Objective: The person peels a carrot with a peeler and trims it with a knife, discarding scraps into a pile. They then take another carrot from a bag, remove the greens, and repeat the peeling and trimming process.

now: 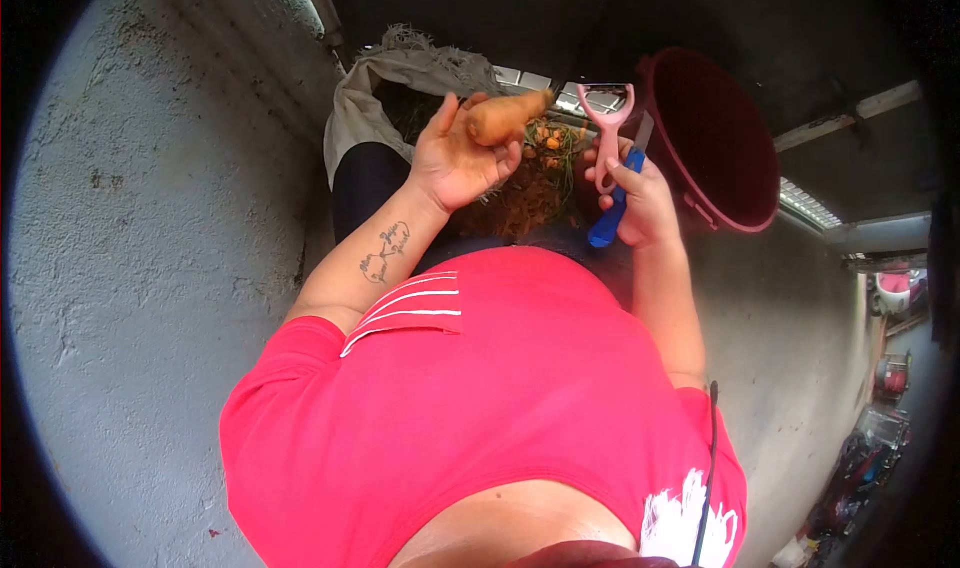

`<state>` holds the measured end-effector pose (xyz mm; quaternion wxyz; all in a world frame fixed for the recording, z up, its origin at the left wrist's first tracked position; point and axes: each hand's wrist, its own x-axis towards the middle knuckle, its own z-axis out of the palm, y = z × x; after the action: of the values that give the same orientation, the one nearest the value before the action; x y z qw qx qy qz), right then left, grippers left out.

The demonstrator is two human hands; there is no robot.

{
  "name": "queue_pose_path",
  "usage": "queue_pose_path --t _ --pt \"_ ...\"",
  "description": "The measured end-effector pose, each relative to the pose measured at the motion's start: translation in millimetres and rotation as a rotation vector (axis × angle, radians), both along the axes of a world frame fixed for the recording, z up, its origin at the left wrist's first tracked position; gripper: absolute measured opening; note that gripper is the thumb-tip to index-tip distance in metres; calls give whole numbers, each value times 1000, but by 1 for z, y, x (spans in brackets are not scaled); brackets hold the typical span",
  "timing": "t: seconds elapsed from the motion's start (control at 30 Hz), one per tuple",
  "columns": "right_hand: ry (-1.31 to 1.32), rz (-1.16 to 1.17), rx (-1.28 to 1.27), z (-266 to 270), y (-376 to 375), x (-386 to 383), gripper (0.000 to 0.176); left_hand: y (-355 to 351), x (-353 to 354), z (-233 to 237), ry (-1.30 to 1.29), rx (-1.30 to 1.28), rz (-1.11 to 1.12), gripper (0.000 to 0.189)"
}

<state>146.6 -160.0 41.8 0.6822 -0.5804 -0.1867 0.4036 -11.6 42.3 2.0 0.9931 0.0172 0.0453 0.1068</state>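
My left hand (pixel 455 163) is palm up with its fingers curled around an orange carrot (pixel 505 118), whose narrow end points right. In my right hand (pixel 645 198) are two tools. One is a pink Y-shaped peeler (pixel 608 128), its blade end pointing up and away from me. The other is a knife (pixel 618 203) with a blue handle, its blade partly hidden behind the peeler and fingers. The carrot and the peeler are a short gap apart. Beneath and between my hands lie orange and brown peelings (pixel 525 198) with green stalks.
A pale woven sack (pixel 350 118) with a frayed rim stands open at the far left of my hands. A dark red bucket (pixel 690 193) is close to the right of my right hand. A rough grey wall (pixel 150 268) runs along my left side.
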Motion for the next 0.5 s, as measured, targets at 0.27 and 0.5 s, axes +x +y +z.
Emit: queue_pose_path --t 0.27,0.5 --pt "-245 139 -120 7 0 -7 32 -4 7 -6 158 190 -158 44" --pt "-1138 300 -317 14 6 -10 31 -17 9 -20 331 357 -324 42"
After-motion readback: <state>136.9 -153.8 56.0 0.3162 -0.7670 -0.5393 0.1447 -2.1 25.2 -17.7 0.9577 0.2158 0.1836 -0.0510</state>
